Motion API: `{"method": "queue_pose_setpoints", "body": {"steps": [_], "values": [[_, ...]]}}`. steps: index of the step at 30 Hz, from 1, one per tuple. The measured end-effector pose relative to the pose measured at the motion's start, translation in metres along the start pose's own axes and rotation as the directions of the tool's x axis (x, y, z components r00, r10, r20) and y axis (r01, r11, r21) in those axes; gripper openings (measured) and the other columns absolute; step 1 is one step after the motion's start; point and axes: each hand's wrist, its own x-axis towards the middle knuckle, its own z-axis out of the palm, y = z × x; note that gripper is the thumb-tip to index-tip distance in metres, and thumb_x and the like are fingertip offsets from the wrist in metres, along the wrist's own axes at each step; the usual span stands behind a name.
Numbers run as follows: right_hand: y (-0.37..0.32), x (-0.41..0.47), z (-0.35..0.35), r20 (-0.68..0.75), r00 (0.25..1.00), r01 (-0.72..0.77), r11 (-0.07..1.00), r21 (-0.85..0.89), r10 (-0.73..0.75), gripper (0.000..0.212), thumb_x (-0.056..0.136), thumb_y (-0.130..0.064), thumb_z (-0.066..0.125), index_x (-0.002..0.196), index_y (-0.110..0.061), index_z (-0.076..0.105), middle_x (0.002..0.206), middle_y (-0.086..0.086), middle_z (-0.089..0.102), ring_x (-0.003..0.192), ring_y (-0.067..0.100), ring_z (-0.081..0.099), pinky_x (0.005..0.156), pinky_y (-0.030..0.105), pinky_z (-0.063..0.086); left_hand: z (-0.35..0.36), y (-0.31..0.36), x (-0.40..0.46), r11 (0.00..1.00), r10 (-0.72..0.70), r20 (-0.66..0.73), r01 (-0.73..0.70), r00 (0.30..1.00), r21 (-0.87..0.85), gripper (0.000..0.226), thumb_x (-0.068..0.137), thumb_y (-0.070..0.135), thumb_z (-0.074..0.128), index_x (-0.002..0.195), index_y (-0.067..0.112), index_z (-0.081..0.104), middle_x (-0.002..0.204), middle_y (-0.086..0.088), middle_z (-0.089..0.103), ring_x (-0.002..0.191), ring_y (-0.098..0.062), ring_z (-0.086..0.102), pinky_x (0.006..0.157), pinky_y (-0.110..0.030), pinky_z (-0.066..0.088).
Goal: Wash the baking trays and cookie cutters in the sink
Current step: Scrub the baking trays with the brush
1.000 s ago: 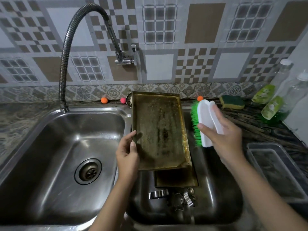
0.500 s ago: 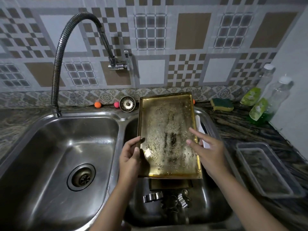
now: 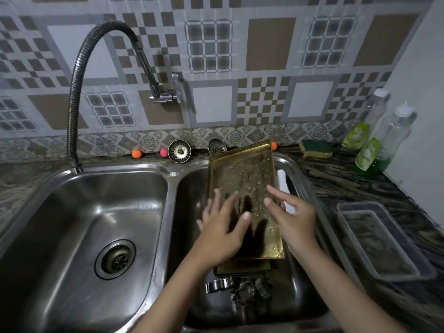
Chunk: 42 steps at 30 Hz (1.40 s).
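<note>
A wet gold baking tray (image 3: 245, 174) leans lengthwise in the right basin (image 3: 189, 188) of the steel sink, its far end up on the back rim. My left hand (image 3: 223, 231) lies over its lower left part with fingers spread and straight. My right hand (image 3: 293, 219) is at the tray's right edge, fingers straight and touching it. A second gold tray (image 3: 242, 270) lies under the first. Metal cookie cutters (image 3: 242, 292) and a round cutter (image 3: 219, 286) sit at the basin's near end.
A white brush handle (image 3: 283, 183) shows behind the tray's right edge. The left basin (image 3: 72, 224) has only its drain (image 3: 115, 259), under a hose faucet (image 3: 77, 92). Two strainers (image 3: 179, 151), a sponge (image 3: 316, 149), soap bottles (image 3: 367, 155) and a plastic container (image 3: 384, 241) are on the counter.
My right hand put the green brush down behind the tray and came onto the tray. My left hand let go of the tray's left edge and now lies flat over it.
</note>
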Motion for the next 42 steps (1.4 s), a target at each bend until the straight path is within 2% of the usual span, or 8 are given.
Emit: {"method": "queue_pose_setpoints", "body": {"steps": [7, 11, 16, 22, 31, 35, 38, 42], "values": [[-0.001, 0.000, 0.009, 0.039, 0.999, -0.032, 0.968, 0.250, 0.023, 0.038, 0.077, -0.024, 0.069, 0.114, -0.025, 0.066, 0.119, 0.002, 0.068, 0.117, 0.013, 0.060, 0.100, 0.028, 0.047, 0.007, 0.021, -0.007, 0.874, 0.081, 0.070, -0.038, 0.994, -0.485, 0.037, 0.096, 0.055, 0.029, 0.132, 0.048, 0.033, 0.133, 0.031, 0.043, 0.114, 0.027, 0.038, 0.101, -0.010, 0.036], [0.000, 0.005, 0.010, 0.095, 0.995, 0.008, 0.978, 0.210, -0.028, 0.059, 0.071, -0.028, 0.077, 0.125, -0.038, 0.053, 0.115, -0.025, 0.065, 0.115, 0.000, 0.058, 0.094, 0.023, 0.049, 0.007, 0.014, -0.008, 0.758, 0.047, -0.005, -0.039, 0.999, -0.651, 0.041, 0.099, 0.026, 0.040, 0.140, 0.024, 0.036, 0.124, 0.013, 0.057, 0.105, 0.015, 0.057, 0.086, -0.010, 0.047], [-0.001, 0.019, 0.004, 0.123, 0.983, 0.150, 0.983, -0.110, -0.136, 0.068, 0.069, -0.022, 0.084, 0.130, -0.032, 0.054, 0.135, -0.008, 0.056, 0.115, 0.001, 0.057, 0.097, 0.025, 0.050, 0.004, -0.009, -0.013, 0.725, 0.035, -0.057, -0.064, 0.998, -0.686, 0.059, 0.094, 0.026, 0.052, 0.148, 0.023, 0.027, 0.139, 0.007, 0.051, 0.122, -0.003, 0.054, 0.092, -0.021, 0.049], [-0.002, 0.018, 0.008, 0.161, 0.957, 0.279, 0.920, -0.276, -0.242, 0.066, 0.079, -0.026, 0.076, 0.138, -0.035, 0.047, 0.107, -0.009, 0.061, 0.100, 0.007, 0.059, 0.088, 0.029, 0.053, 0.000, -0.009, -0.017, 0.783, 0.067, -0.137, -0.138, 0.988, -0.606, 0.063, 0.096, 0.018, 0.047, 0.150, 0.031, 0.017, 0.144, 0.031, 0.026, 0.124, 0.026, 0.029, 0.095, 0.000, 0.033], [0.007, 0.045, 0.001, 0.026, 0.979, 0.194, 0.871, -0.451, -0.204, 0.064, 0.081, -0.028, 0.073, 0.139, -0.027, 0.048, 0.102, -0.001, 0.049, 0.098, 0.018, 0.060, 0.069, -0.005, 0.035, -0.003, -0.018, -0.023, 0.802, 0.198, -0.235, -0.296, 0.951, -0.519, 0.070, 0.086, 0.041, 0.054, 0.149, 0.033, 0.022, 0.150, 0.032, 0.026, 0.140, 0.011, 0.019, 0.107, -0.007, 0.025], [-0.013, -0.015, 0.027, 0.202, 0.920, 0.390, 0.830, -0.399, -0.335, 0.068, 0.082, -0.046, 0.059, 0.144, -0.039, 0.035, 0.113, -0.007, 0.045, 0.097, 0.002, 0.053, 0.077, 0.005, 0.044, -0.008, -0.010, -0.012, 0.727, 0.154, -0.279, -0.300, 0.948, -0.618, 0.076, 0.084, 0.044, 0.066, 0.147, 0.028, 0.027, 0.148, 0.020, 0.039, 0.139, -0.007, 0.035, 0.113, -0.033, 0.034], [-0.001, -0.029, 0.019, 0.332, 0.850, 0.514, 0.780, -0.356, -0.408, 0.068, 0.081, -0.044, 0.060, 0.144, -0.044, 0.033, 0.118, -0.008, 0.050, 0.098, 0.003, 0.055, 0.077, 0.010, 0.049, -0.021, -0.011, -0.012, 0.627, 0.075, -0.330, -0.302, 0.941, -0.718, 0.066, 0.090, 0.018, 0.059, 0.147, 0.023, 0.027, 0.129, 0.032, 0.054, 0.125, 0.001, 0.050, 0.097, -0.019, 0.046], [0.005, 0.054, 0.003, 0.086, 0.958, 0.281, 0.843, -0.459, -0.273, 0.067, 0.084, -0.037, 0.064, 0.145, -0.028, 0.039, 0.109, 0.000, 0.059, 0.092, 0.017, 0.062, 0.060, 0.006, 0.041, -0.009, -0.019, -0.018, 0.686, 0.159, -0.266, -0.300, 0.951, -0.663, 0.065, 0.085, 0.038, 0.061, 0.144, 0.036, 0.035, 0.152, 0.015, 0.034, 0.143, -0.015, 0.029, 0.117, -0.050, 0.025]]}}
